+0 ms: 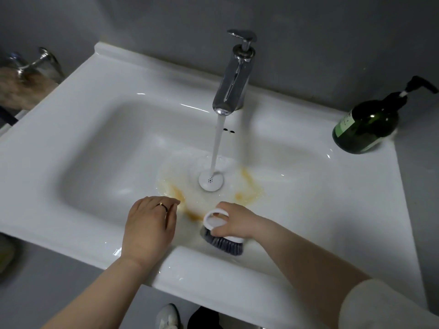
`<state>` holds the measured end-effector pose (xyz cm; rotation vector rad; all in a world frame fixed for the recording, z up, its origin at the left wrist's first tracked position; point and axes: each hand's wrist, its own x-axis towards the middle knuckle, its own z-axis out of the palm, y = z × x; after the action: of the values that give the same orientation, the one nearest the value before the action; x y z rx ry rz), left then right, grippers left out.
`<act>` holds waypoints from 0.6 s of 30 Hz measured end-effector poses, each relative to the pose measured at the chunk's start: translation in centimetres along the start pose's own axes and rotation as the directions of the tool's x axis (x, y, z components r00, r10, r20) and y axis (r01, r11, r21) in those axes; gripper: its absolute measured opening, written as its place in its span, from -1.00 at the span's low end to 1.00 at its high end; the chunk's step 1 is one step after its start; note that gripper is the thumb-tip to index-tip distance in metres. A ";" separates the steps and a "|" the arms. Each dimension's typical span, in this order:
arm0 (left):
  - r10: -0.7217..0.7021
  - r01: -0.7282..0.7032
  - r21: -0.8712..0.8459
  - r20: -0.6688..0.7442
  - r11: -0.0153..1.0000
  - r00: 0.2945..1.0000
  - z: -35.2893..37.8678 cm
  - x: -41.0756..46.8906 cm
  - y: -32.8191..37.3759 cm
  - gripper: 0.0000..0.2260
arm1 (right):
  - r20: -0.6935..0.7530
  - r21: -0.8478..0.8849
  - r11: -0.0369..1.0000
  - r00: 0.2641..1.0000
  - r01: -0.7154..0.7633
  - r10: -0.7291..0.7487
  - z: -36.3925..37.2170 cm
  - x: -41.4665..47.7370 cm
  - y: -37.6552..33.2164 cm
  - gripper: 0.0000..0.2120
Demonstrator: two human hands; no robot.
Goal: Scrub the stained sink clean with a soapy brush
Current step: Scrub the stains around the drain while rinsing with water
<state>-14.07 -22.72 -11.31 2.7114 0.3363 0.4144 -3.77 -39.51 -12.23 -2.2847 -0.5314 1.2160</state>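
The white ceramic sink (95,129) carries orange-yellow stains (177,193) around its white drain cap (211,180). The round scrubbing brush (223,244) is white with grey bristles. The glossy pump bottle (365,124) is dark green, black-topped.

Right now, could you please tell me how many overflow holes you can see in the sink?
2. One overflow hole sits on the sink's back wall, just right of the water stream; the other is beside it. The stream may hide more.

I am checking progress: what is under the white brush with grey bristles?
The white brush with grey bristles, gripped by the right hand, rests on the near wall of the white sink. Orange-brown stain shows beside it; any stain beneath is covered.
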 end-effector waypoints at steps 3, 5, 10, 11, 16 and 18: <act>-0.006 0.006 -0.020 -0.011 1.000 1.000 -0.1 0.0 0.0 -0.66 | 0.019 -0.091 0.994 0.998 -0.065 0.067 -1.4 -1.6 2.3 -0.71; -0.006 0.006 -0.016 -0.016 1.000 1.000 -0.2 0.0 0.1 -0.66 | 0.104 -0.162 0.987 0.994 -0.023 0.041 -2.0 -2.7 2.7 -0.72; -0.031 0.030 -0.035 -0.020 0.999 0.999 -0.1 0.0 0.1 -0.66 | 0.034 -0.019 0.994 0.994 0.108 -0.108 0.4 1.0 -1.0 -0.69; -0.041 0.040 -0.049 -0.033 0.998 0.999 -0.1 0.0 0.0 -0.66 | -0.009 -0.026 0.994 0.995 0.103 -0.103 0.5 1.8 -1.4 -0.65; -0.139 0.131 -0.199 -0.029 0.971 0.990 -0.5 0.1 -0.1 -0.61 | -0.294 0.634 0.766 0.949 0.103 0.116 -3.3 3.4 -1.5 -0.84; -0.180 0.174 -0.267 0.002 0.948 0.984 -0.7 0.3 -0.1 -0.58 | -0.268 0.850 0.497 0.956 0.178 0.116 -4.8 3.7 -1.9 -0.92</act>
<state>-14.01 -22.30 -10.70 2.3930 0.4895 0.4064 2.03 -37.12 -11.21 -1.4716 0.1772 0.7914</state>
